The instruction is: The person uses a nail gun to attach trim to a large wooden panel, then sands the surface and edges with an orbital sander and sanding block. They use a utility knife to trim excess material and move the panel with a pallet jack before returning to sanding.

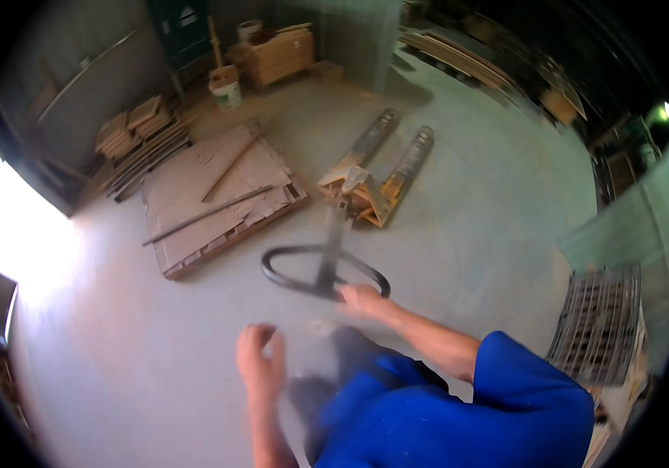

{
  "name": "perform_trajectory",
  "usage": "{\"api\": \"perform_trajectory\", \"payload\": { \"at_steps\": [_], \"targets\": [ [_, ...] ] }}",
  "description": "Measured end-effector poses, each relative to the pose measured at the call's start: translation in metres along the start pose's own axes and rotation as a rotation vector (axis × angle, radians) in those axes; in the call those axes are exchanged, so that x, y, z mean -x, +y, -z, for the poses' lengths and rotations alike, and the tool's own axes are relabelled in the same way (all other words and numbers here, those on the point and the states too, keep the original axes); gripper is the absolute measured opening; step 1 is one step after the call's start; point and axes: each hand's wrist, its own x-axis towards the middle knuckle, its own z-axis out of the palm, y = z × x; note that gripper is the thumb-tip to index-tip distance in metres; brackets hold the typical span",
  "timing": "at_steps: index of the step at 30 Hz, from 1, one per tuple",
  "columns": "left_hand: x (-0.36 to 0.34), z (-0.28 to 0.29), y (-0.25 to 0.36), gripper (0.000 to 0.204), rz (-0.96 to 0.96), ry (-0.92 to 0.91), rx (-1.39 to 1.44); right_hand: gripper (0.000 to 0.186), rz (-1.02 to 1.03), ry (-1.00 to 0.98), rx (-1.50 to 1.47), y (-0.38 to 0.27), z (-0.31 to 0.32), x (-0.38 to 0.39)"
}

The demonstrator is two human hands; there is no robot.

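My right hand (362, 300) is closed on the black loop handle (280, 269) of a yellow pallet jack (377, 203), whose two scuffed forks point away from me. My left hand (260, 355) hangs lower and to the left, away from the handle, with loosely curled fingers apart from the thumb and nothing visible in it. Left of the jack, a flat brown board stack (206, 187) lies on the pale floor (490, 257), with narrow strips lying on top.
At the back are smaller wooden stacks (136, 125), a white bucket (227, 95), cardboard boxes (276, 58) and long boards (455, 58). A bright doorway (7, 218) is at the left. At the right stand a metal grid (592, 324) and a translucent sheet (623, 226).
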Motion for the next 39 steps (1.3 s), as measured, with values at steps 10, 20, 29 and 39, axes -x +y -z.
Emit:
{"api": "perform_trajectory", "payload": {
  "at_steps": [10,20,29,39],
  "targets": [
    [0.091,-0.114,-0.027,0.046,-0.409,-0.352,-0.539,0.015,-0.172,0.197,0.049,0.025,-0.098,0.147],
    [0.269,-0.112,0.073,0.038,-0.003,-0.602,-0.752,0.023,0.205,-0.008,-0.078,0.018,-0.110,0.359],
    [0.321,-0.082,0.203,0.039,-0.211,-0.101,-0.888,0.029,0.681,0.450,-0.410,0.109,-0.079,0.453],
    [0.368,-0.159,0.253,0.035,-0.409,0.231,-0.716,0.025,0.803,0.498,-0.728,0.080,-0.093,0.468]
  ]
}}
